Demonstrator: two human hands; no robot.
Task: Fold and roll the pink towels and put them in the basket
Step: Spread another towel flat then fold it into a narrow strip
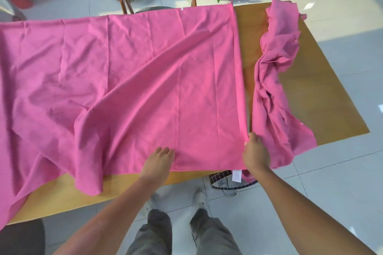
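Both hands work the near edge of the spread pink towel (132, 72), left hand (159, 161) flat, right hand (256, 152) pinching its corner; overhanging cloth could drag it off the table (259, 33).

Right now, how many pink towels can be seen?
2: a spread towel covering most of the table, and a crumpled towel at its right end. The basket may hide more.
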